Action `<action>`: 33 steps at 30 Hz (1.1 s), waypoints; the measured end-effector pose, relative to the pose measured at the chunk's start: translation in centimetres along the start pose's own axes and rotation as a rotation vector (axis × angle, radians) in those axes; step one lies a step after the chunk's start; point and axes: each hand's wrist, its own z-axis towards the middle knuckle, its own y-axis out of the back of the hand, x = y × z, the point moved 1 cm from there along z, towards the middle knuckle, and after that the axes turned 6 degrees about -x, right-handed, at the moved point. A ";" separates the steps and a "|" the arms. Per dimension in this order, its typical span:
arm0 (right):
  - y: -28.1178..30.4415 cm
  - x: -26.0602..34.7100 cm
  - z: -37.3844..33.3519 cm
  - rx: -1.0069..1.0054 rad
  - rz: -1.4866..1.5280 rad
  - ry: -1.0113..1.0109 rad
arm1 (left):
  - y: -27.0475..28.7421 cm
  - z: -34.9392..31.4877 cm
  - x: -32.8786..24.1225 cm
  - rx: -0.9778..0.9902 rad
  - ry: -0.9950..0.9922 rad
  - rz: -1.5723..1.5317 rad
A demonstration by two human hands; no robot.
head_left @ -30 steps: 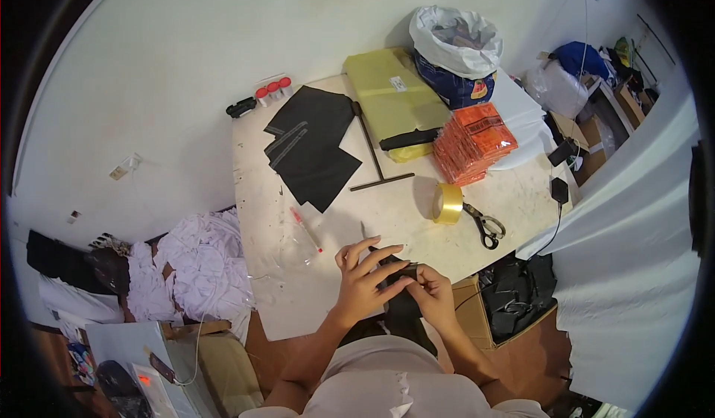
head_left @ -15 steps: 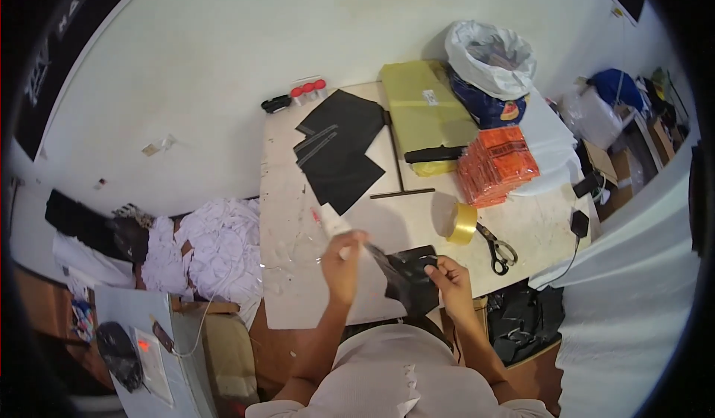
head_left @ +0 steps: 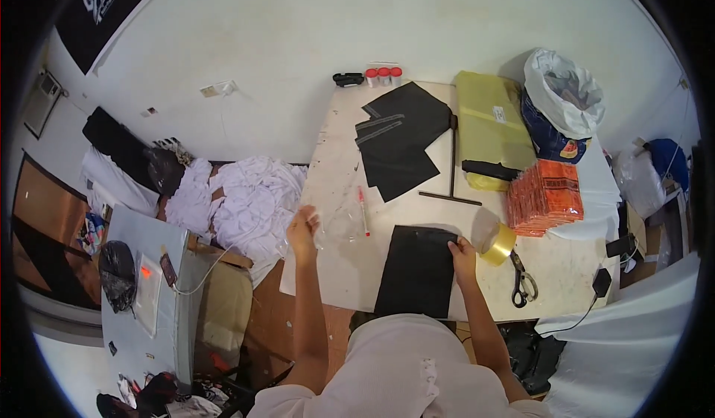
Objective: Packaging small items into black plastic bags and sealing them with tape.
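A flat black plastic bag [head_left: 415, 273] lies at the near edge of the table, its lower end reaching my body. My right hand [head_left: 463, 254] pinches its top right corner, thumb on top. Left of the bag, my left hand [head_left: 301, 230] hovers near the table's left edge with its fingers apart and nothing visible in them. Thin clear plastic scraps [head_left: 341, 226] lie beside that hand, along with a red and white pen [head_left: 363, 211]. Farther back, several black bags [head_left: 402, 146] overlap one another; grey strips show on some.
Right of the bag are a yellow tape roll [head_left: 499, 244] and black-handled scissors [head_left: 521, 280]. Behind them stand a stack of orange packets [head_left: 545, 198], a dark T-shaped tool [head_left: 453, 168], a yellow package [head_left: 491, 116] and a white sack [head_left: 564, 94]. White cloth [head_left: 257, 198] is heaped left of the table.
The crumpled black bag is now spread flat on the table. My left hand has moved left, away from it, and the white piece it held is out of sight. The view has swung left.
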 end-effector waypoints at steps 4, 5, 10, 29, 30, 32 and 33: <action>-1.0 0.9 0.7 0.089 0.009 0.054 | -0.8 1.4 3.0 0.191 0.116 0.194; -1.6 1.2 0.7 0.119 -0.030 0.037 | -0.4 1.8 3.8 0.186 0.108 0.188; -0.6 0.9 1.9 0.103 -0.331 0.174 | -4.5 -2.6 3.2 -0.130 -0.840 1.394; -0.2 2.2 3.1 0.116 0.173 -0.167 | -7.8 -7.8 8.2 0.556 0.086 0.567; -0.1 2.4 3.0 0.087 0.174 -0.161 | -7.9 -7.8 7.9 0.533 0.288 0.469; 0.1 2.9 2.8 0.065 0.149 -0.166 | -8.0 -7.1 8.1 0.565 0.308 0.464; 0.2 2.9 2.7 0.038 0.131 -0.168 | -8.2 -6.9 8.1 0.602 0.326 0.463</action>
